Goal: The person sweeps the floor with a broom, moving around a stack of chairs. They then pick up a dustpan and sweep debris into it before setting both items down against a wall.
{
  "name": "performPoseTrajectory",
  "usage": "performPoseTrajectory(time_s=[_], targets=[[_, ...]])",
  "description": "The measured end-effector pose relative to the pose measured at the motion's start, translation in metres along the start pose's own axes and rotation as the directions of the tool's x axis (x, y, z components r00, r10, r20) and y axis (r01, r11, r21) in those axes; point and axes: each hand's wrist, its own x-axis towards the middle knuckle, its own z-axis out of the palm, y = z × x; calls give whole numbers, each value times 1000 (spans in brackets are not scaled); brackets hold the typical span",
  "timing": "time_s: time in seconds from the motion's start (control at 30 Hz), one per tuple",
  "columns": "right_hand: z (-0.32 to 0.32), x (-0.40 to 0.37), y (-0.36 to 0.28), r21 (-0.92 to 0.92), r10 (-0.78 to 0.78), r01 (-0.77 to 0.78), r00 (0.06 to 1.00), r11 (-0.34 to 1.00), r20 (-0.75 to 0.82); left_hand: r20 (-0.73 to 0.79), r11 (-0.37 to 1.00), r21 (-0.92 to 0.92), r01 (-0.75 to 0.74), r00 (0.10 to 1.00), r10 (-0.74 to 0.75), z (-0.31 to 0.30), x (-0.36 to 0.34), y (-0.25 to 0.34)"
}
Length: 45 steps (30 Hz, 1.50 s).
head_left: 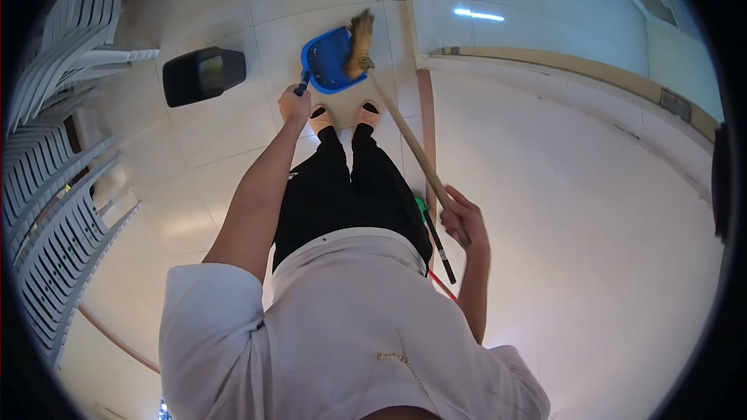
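Right hand (pixel 461 219) clamped round the wooden broom (pixel 412 148) handle beside the hip. Left hand (pixel 294 103) gripping the blue dustpan (pixel 327 58) handle, pan on the tiled floor (pixel 218 140) just beyond the feet. Bristles (pixel 360 43) inside the pan. Black bin (pixel 204 74) nearby, left.

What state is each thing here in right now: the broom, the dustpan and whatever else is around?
Left hand: closed around the dustpan's handle.
Right hand: closed around the broom's stick.
Dustpan: low in front of the feet, held by its handle.
Broom: slanted, bristles inside the dustpan.
Bin: on the floor, untouched.
Chairs: stacked.
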Motion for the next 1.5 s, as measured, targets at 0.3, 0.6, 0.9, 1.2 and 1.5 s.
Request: performPoseTrajectory(time_s=[0.3, 0.6, 0.9, 1.2, 1.5], targets=[[16, 86, 14, -541, -323, 297, 945, 787, 49, -106, 999, -15, 37, 994, -39, -39, -14, -57], [55, 39, -7, -203, 11, 22, 987, 979, 159, -194, 974, -147, 176, 960, -202, -33, -14, -65], [71, -3, -125, -623, -194, 147, 981, 769, -8, -231, 896, -313, 316, 889, -395, -63, -29, -139], [177, 275, -145, -856, -611, 462, 754, 231, 243, -187, 615, -677, 405, 713, -676, -28, -21, -156], [117, 139, -233, -613, 124, -6, 981, 790, 150, -199, 625, -602, 496, 666, -719, 4, 9, -119]])
